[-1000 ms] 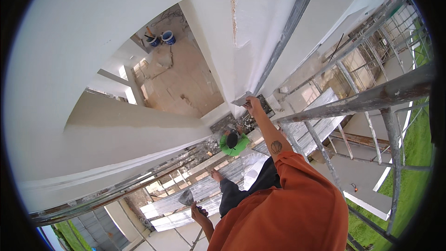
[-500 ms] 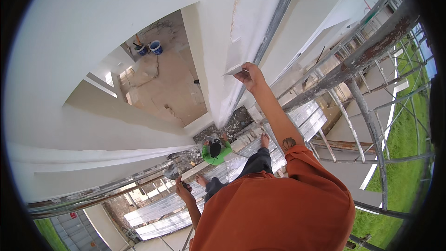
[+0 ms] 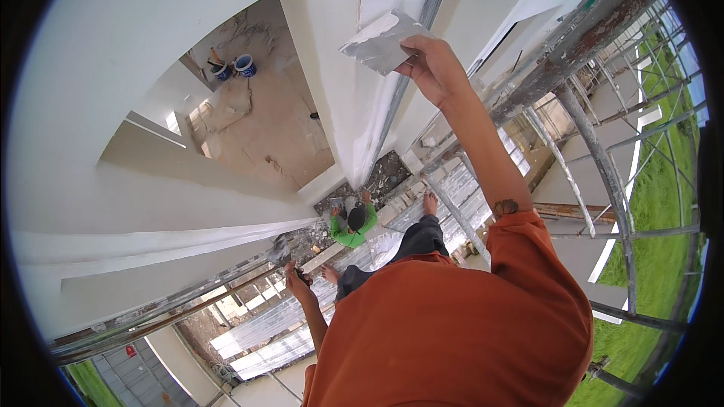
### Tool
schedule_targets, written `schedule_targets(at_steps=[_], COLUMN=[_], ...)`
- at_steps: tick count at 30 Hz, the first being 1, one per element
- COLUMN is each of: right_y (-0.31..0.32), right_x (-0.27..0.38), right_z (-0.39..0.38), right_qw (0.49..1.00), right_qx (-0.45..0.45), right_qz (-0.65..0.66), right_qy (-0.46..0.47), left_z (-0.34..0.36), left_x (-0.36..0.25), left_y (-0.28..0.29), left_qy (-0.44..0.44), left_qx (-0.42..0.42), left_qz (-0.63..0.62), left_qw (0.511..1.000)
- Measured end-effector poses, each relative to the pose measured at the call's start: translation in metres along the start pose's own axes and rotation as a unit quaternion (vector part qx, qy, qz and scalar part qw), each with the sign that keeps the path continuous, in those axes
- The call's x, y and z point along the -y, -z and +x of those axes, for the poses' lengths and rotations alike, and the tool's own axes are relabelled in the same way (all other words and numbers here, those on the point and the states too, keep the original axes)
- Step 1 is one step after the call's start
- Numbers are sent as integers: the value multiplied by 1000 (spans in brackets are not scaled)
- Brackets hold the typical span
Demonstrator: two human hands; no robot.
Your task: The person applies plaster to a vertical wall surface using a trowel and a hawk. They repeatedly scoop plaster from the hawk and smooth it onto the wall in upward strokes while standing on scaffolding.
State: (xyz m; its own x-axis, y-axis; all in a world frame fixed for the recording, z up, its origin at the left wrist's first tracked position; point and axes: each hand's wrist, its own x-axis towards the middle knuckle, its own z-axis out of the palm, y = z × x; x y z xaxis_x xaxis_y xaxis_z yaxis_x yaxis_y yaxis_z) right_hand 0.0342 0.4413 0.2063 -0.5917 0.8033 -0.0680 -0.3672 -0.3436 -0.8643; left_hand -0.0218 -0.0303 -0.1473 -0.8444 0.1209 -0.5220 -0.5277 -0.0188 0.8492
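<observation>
1. I see the right hand (image 3: 435,69) raised, its thumb and fingers (image 3: 416,44) pinching one edge of a flat metal plate (image 3: 385,47).
2. The plate juts leftward from those fingertips, tilted, with white paste smeared along its far edge; it overlaps the white wall strip (image 3: 343,98) behind, and I can't tell whether they touch.
3. Down low, the left hand (image 3: 299,284) has its fingers curled around the dark handle of a putty knife, whose grey blade (image 3: 280,249) sticks out past them.
4. Beyond the left fingers, to their right, crouches a co-worker in green (image 3: 353,232).
5. Well left of the right fingers, through an opening, stand blue buckets (image 3: 245,66).
6. Right of those fingers slants a thick, stained scaffold pole (image 3: 577,36).
</observation>
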Motion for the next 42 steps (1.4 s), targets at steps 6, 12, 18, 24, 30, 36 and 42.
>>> schedule_targets(at_steps=[6,12,18,24,30,36,42], right_y=[130,226,232,231,213,145,83], right_x=[-161,-359,-458,-472,-410,-303,-190], right_z=[-6,7,43,77,68,63,58], right_qw=[986,935,894,908,937,960,980], right_qx=[-115,-240,-327,-307,-219,-179,-142], right_qz=[31,19,66,105,144,114,67], right_qy=[-115,-261,-298,-266,-230,-183,-123], left_z=[-23,-65,-103,-117,-96,-52,-11], left_x=[1,5,-12,-1,14,18,17], left_y=[15,43,50,60,64,45,29], left_qy=[13,50,70,75,59,52,27], left_qx=[-46,-95,-137,-166,-128,-76,-42], left_qz=[0,60,108,107,92,73,76], left_qw=[999,992,982,977,986,993,996])
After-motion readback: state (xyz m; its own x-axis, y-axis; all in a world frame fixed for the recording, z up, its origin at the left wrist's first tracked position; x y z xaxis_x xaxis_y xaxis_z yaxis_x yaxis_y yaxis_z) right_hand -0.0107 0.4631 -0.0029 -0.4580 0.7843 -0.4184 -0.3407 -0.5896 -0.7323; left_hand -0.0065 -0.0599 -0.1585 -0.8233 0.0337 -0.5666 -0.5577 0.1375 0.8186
